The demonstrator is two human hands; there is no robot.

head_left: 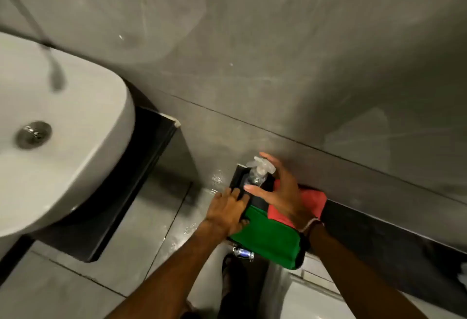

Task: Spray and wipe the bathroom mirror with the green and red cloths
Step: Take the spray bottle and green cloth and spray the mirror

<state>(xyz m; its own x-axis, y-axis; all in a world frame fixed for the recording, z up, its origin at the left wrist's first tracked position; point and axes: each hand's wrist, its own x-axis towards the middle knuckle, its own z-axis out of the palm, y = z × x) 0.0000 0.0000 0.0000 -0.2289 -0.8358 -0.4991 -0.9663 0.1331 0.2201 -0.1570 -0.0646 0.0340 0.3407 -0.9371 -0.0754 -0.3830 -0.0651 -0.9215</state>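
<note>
A clear spray bottle [257, 174] with a white trigger head stands at the left end of a black ledge [379, 230] along the grey tiled wall. My right hand [280, 192] hovers over it with fingers spread, thumb and forefinger either side of the bottle, not closed on it. Under that hand lies the red cloth [313, 201]. In front of it the green cloth [270, 238] drapes over the ledge's edge. My left hand [227, 211] lies flat at the green cloth's left end, touching it.
A white basin [63, 154] with a metal drain sits on a dark counter [146, 167] at the left, with a blurred tap [54, 71] above it. A small metal valve [242, 253] hangs below the ledge. A white toilet tank [316, 301] is at the bottom right. The floor is wet.
</note>
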